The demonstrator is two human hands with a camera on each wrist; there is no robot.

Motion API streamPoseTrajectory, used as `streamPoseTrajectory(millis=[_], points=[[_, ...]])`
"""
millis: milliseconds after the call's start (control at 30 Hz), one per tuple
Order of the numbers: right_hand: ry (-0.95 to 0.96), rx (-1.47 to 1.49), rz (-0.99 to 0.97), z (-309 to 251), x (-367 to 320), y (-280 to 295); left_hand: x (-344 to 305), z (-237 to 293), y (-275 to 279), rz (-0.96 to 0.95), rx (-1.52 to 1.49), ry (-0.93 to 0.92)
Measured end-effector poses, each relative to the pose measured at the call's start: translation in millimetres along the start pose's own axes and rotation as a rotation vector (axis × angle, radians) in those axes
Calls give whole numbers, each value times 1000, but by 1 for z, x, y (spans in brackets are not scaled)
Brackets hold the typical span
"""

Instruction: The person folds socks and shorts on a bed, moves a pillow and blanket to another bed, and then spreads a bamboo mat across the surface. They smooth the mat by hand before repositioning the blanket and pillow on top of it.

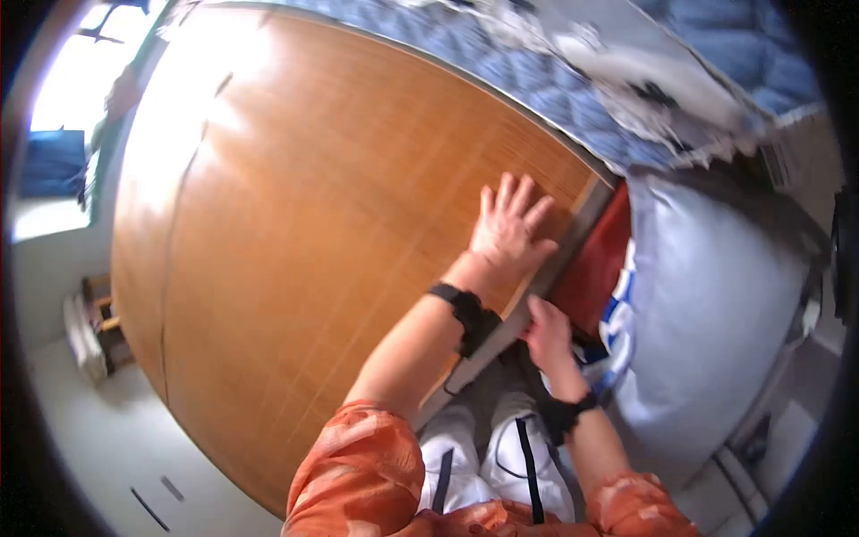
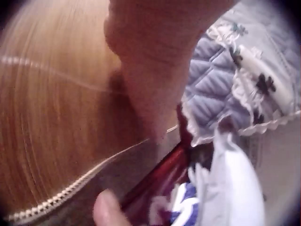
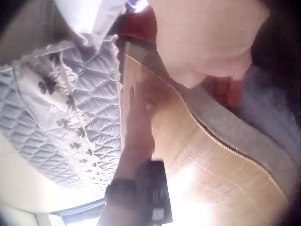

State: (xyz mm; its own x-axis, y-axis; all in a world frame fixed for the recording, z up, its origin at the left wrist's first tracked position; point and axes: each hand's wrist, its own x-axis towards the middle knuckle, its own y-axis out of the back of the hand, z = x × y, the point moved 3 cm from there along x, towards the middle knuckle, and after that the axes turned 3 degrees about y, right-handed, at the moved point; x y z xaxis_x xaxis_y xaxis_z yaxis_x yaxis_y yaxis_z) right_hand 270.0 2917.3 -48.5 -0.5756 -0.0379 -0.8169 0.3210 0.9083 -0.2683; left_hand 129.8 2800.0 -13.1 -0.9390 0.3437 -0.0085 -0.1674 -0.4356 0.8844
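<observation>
A large, glossy brown bamboo sleeping mat [image 1: 340, 206] with a stitched seam and a grey cloth border [image 3: 235, 122] fills the middle of the head view. My left hand [image 1: 510, 228] lies palm down on the mat near its right edge, fingers spread. Lower down, my right hand [image 1: 549, 338] is at the grey border, its fingers curled and pinching the edge. In the left wrist view, one digit of the right hand [image 2: 109, 209] shows over that border. The right wrist view has the right hand's knuckles [image 3: 211, 42] close over the border, its fingertips hidden.
A blue quilted cover [image 1: 537, 67] with lace trim lies along the mat's far edge. Right of the border are a dark red surface [image 1: 595, 268], a blue-and-white cloth [image 1: 617, 318] and a bulky light-grey fabric piece [image 1: 716, 313]. A bright window [image 1: 67, 98] is at left.
</observation>
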Motion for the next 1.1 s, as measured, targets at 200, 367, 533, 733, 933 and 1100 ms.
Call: streamPoseTrajectory(millis=[200,367,533,733,933,1100], points=[[859,-864,160,-66,-17,-17,-99,-79,33,65,274,561],[1168,-1573,61,-89,58,-94,-88,-95,5,41,216,566],[1314,-1716,329,-141,131,-79,-44,-111,13,37,238,459],[1237,-1761,310,-154,151,-74,42,-133,30,26,291,352],[1204,-1784,303,-165,164,-73,105,-146,34,10,305,352],[1193,-1760,274,-167,160,-78,132,-158,29,89,388,301]])
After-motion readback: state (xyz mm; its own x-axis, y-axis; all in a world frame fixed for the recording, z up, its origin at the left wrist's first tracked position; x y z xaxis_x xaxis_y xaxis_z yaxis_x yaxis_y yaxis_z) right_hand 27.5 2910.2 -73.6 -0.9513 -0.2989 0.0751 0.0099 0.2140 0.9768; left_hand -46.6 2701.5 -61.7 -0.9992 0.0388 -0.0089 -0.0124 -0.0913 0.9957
